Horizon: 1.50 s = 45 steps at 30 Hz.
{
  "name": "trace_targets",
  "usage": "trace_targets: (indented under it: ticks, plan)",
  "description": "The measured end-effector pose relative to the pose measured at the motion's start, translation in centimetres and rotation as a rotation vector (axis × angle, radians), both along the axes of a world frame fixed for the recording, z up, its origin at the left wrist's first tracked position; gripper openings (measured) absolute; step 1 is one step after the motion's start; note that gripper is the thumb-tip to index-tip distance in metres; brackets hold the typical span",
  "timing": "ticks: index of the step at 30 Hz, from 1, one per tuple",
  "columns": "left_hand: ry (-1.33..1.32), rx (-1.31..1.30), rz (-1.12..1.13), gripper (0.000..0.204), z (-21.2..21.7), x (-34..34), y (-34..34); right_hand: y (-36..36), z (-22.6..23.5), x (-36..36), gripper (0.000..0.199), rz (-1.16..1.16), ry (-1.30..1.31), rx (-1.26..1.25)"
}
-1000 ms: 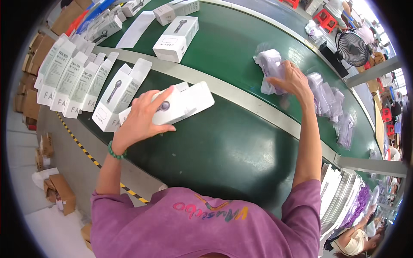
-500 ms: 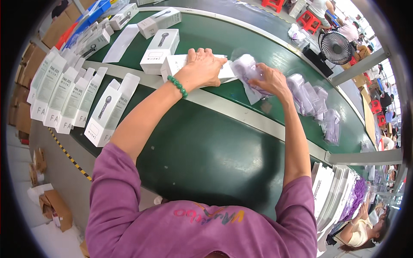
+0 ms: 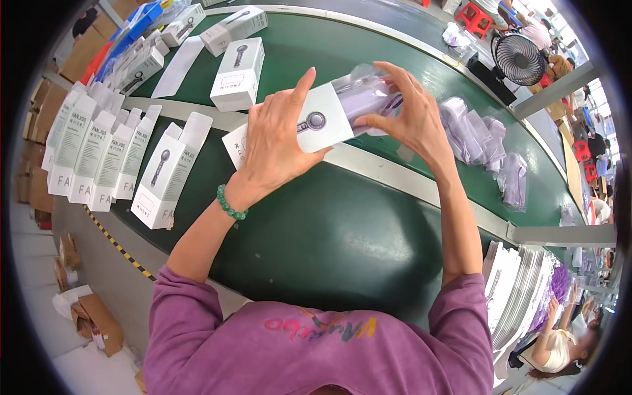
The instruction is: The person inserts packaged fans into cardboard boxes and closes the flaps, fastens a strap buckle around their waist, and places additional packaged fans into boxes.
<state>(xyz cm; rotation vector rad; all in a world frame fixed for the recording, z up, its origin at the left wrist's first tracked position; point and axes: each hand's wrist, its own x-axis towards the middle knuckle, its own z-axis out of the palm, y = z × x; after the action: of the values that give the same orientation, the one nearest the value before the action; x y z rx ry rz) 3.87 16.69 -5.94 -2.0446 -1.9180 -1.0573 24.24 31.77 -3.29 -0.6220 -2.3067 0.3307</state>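
Note:
My left hand (image 3: pixel 276 135) is wrapped round a white carton (image 3: pixel 334 113) printed with a picture of a handheld fan. The carton is tilted, its right end meeting a light purple handheld fan (image 3: pixel 362 95) in a clear plastic bag. My right hand (image 3: pixel 418 122) grips that bagged fan between thumb and fingers. How far the fan sits inside the carton cannot be made out. Several more bagged purple fans (image 3: pixel 471 135) lie on the green belt to the right of my right hand.
White cartons (image 3: pixel 238 74) stand at the back left; several with raised flaps (image 3: pixel 105 155) are at the left edge. A metal strip (image 3: pixel 388 174) crosses the bench. Stacked white inserts (image 3: pixel 520 296) are at right, near a person (image 3: pixel 559 345). A black fan (image 3: pixel 518 59) stands beyond.
My left hand has taken hold of the carton and drawn it nearer, turning its right end up. My right hand has lifted the bagged fan from the belt to the carton's end.

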Motion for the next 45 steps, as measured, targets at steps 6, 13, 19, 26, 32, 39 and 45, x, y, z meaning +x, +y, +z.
trace_targets:
  ticks: [6,13,19,26,32,39,45]
  plan:
    - [-0.115,0.209,0.024,0.124,-0.3,2.3,-0.4,-5.3,2.1,-1.6,0.074,0.279,-0.05,-0.148]
    - [-0.59,0.383,0.037,0.145,-3.9,6.0,-1.8,-5.7,1.6,0.1,0.081,0.197,0.492,-0.283]
    - [-0.546,0.324,-0.101,0.126,-3.1,6.2,-3.2,-7.7,0.4,-0.5,0.081,0.381,0.605,-0.981]
    - [-0.307,0.299,-0.047,0.103,-2.2,5.0,-4.3,-8.8,2.9,-0.8,0.052,0.3,0.199,-0.317]
    - [-0.485,0.387,-0.074,0.141,-3.5,6.6,-3.1,-10.1,3.4,-0.5,0.068,0.116,-0.002,-0.109]
    - [-0.458,0.422,0.0,0.141,-3.1,7.4,-2.9,-11.1,4.2,-1.0,0.043,0.041,-0.043,0.035]
    - [-0.426,0.407,-0.027,0.131,-2.3,7.1,-3.7,-10.1,4.0,0.4,0.045,0.124,-0.078,0.021]
